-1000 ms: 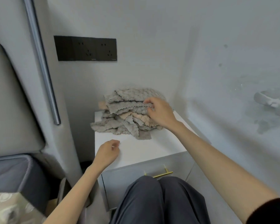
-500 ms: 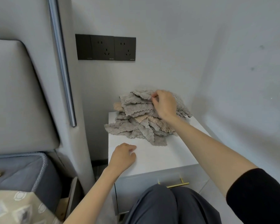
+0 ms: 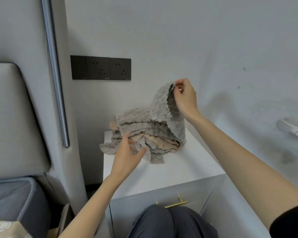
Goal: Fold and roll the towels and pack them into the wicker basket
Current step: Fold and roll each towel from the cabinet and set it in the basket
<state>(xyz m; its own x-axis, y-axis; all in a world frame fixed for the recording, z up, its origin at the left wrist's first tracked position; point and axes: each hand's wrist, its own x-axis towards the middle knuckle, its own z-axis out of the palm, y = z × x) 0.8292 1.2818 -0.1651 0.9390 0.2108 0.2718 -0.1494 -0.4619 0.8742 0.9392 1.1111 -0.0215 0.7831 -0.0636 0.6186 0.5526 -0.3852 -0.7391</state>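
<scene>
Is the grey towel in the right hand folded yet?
Not folded. The grey towel hangs loose from a corner the right hand pinches, its lower part draped over the pile.

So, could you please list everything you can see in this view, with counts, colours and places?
lifted towel: one, grey, held up above the pile by a corner
towel pile: several, exact count unclear, grey and beige, back of the nightstand top
nightstand: one, white, centre, against the wall
drawer handle: one, gold, nightstand front
socket panel: one, black, on the wall above the pile
headboard: one, grey, padded, left
trim strip: one, metallic, upright beside the headboard
knees: two, dark grey trousers, bottom centre
left hand: one, open, at the pile's front
right hand: one, pinching the lifted towel's corner
</scene>
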